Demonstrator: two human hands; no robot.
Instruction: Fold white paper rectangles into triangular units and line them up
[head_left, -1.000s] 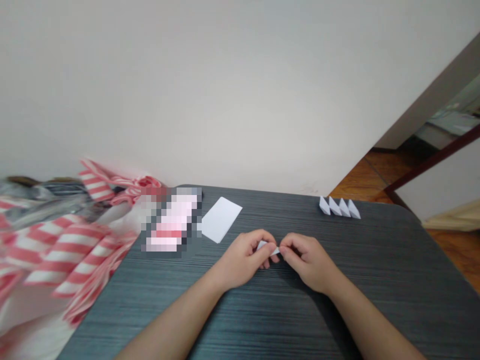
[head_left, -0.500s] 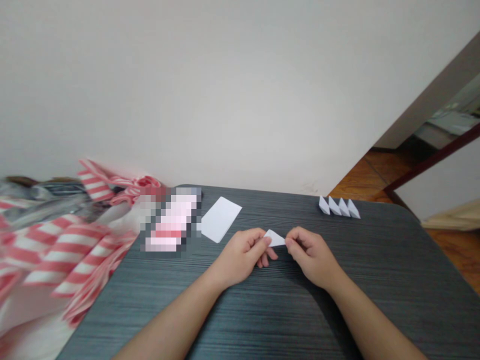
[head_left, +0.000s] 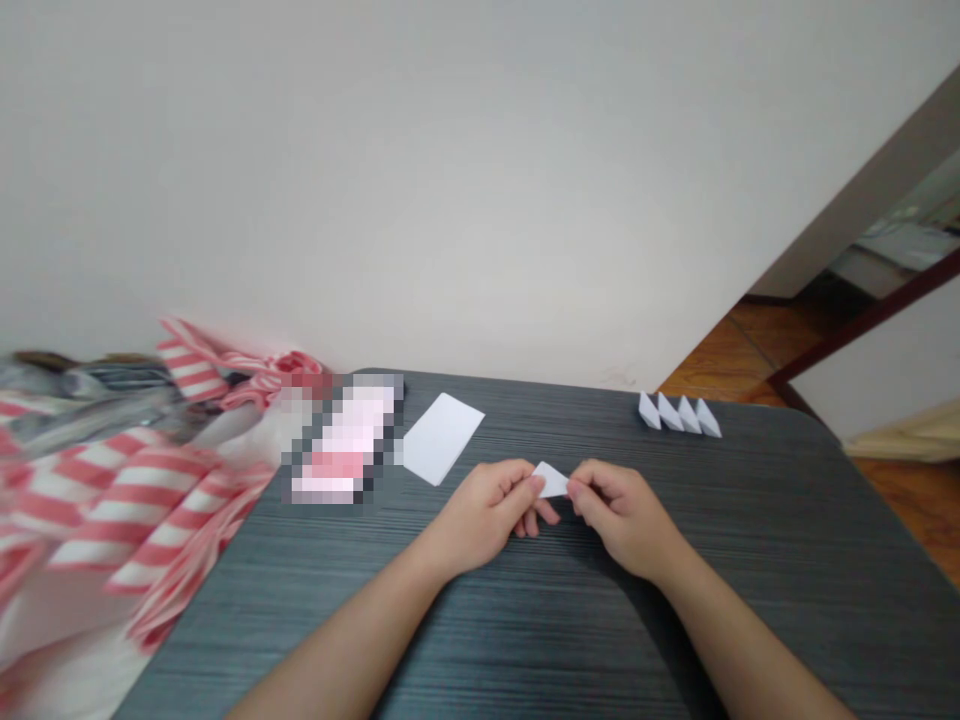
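Observation:
A small folded piece of white paper (head_left: 553, 481), roughly triangular, is held just above the dark table between both hands. My left hand (head_left: 495, 510) pinches its left end between thumb and forefinger, the other fingers curled below. At the paper's right tip, the thumb and forefinger of my right hand (head_left: 619, 510) are closed on it. Beyond my left hand lies a flat stack of white paper sheets (head_left: 442, 440). Several folded white paper pieces (head_left: 679, 414) stand in a row at the far right of the table.
The dark wood-grained table (head_left: 495, 640) meets a pale wall (head_left: 480, 200) at the back. A blurred-out pinkish rectangular item (head_left: 345, 440) lies at the table's left. Red-and-white striped cloth (head_left: 150, 490) is heaped beyond the left edge. A tiled floor (head_left: 720, 350) shows at right.
The folded paper has come further into view between the hands. My right hand moved slightly right and up along it, then shifted its pinch a little. The left hand stays nearly in place.

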